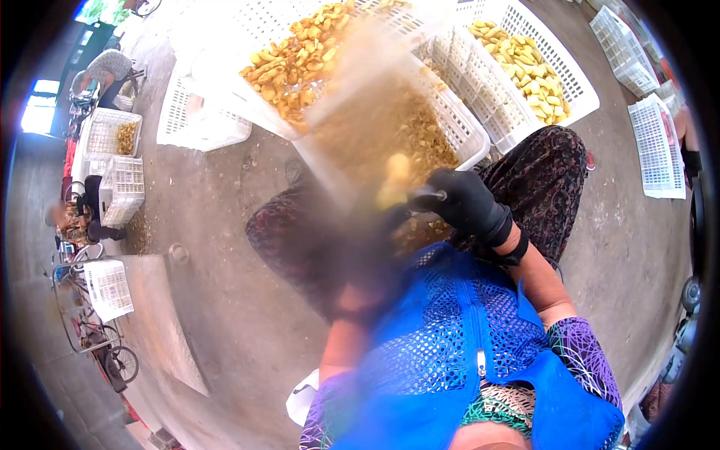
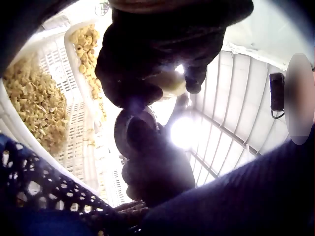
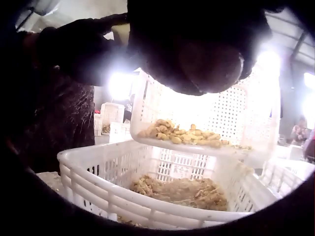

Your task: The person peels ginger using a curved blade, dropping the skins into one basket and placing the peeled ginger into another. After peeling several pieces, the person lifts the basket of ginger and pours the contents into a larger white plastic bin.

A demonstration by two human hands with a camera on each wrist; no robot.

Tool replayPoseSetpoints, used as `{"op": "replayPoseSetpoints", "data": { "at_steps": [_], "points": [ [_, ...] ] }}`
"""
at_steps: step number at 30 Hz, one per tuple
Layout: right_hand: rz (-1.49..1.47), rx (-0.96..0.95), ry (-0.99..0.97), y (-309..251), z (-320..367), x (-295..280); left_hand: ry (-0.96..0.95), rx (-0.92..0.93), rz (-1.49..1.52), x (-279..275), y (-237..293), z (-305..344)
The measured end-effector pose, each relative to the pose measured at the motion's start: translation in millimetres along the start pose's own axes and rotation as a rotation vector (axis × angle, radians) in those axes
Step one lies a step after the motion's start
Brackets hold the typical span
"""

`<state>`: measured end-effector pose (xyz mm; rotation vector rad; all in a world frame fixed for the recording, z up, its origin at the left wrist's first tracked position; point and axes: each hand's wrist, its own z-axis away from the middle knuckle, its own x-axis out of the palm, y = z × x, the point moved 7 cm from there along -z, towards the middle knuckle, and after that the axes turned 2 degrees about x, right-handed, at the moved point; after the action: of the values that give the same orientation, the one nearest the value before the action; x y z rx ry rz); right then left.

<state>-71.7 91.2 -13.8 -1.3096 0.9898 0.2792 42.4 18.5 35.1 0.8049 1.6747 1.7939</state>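
Both hands wear dark gloves and meet over the lap, close to the near crate. In the head view my left hand [image 1: 367,240] is blurred. It pinches a pale yellow peeled root piece [image 1: 394,180], and the same piece [image 2: 170,83] shows between its fingers in the left wrist view. My right hand [image 1: 469,202] curls round a small tool [image 1: 429,193] with a metal end, right beside the piece; the tool's kind I cannot tell. In the right wrist view my right hand [image 3: 197,44] is dark and hides its own grip.
Brown peelings [image 1: 420,127] lie in the near white crate [image 1: 474,154]. Another crate, tilted on it, holds unpeeled-looking roots [image 1: 300,60]. Peeled yellow pieces [image 1: 525,67] fill a crate at right. Other people sit at far left among crates [image 1: 124,184] and bicycles.
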Motion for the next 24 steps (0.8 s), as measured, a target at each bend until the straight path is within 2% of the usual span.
{"op": "replayPoseSetpoints", "data": {
  "at_steps": [1, 2, 3, 4, 5, 7, 8, 9, 11, 15, 17, 18, 20, 24],
  "points": [
    [-0.236, 0.015, 0.015, 4, 3, 2, -0.012, -0.215, 0.145, 6, 0, 2],
    [-0.472, 0.03, 0.029, 8, 5, 2, -0.012, -0.215, 0.144, 4, -6, 2],
    [-0.472, 0.03, 0.029, 11, 5, -3, 0.032, -0.246, 0.214, 0, -19, 2],
    [-0.5, 0.04, -0.074, 13, 3, -3, 0.077, -0.278, 0.284, -4, -29, 2],
    [-0.527, 0.051, -0.176, 13, 3, -1, 0.077, -0.28, 0.284, 0, -24, 2],
    [-0.597, 0.12, -0.236, 12, 4, -2, 0.195, -0.327, 0.179, 0, -15, 2],
    [-0.669, 0.186, -0.297, 14, 5, 3, 0.195, -0.328, 0.178, -2, -21, 3],
    [-0.67, 0.186, -0.297, 12, 8, 5, 0.131, -0.246, 0.231, -3, -26, 2],
    [-1.005, 0.263, -0.144, 17, 17, 8, 0.047, -0.142, 0.268, -4, -29, 1],
    [-0.965, 0.308, -0.147, 54, 31, 39, 0.021, -0.061, 0.138, -7, -28, 3],
    [-1.369, 0.347, -0.189, 52, 37, 49, 0.005, -0.023, 0.071, -9, -27, 4],
    [-1.369, 0.348, -0.189, 39, 28, 38, -0.005, 0.0, 0.033, -8, -27, 3],
    [-0.831, 0.448, -0.537, 12, 18, 25, -0.02, 0.04, -0.039, -9, -25, 4],
    [-0.932, 0.509, -0.577, -12, 18, 13, -0.056, 0.117, -0.177, -13, -20, 4]
  ]
}}
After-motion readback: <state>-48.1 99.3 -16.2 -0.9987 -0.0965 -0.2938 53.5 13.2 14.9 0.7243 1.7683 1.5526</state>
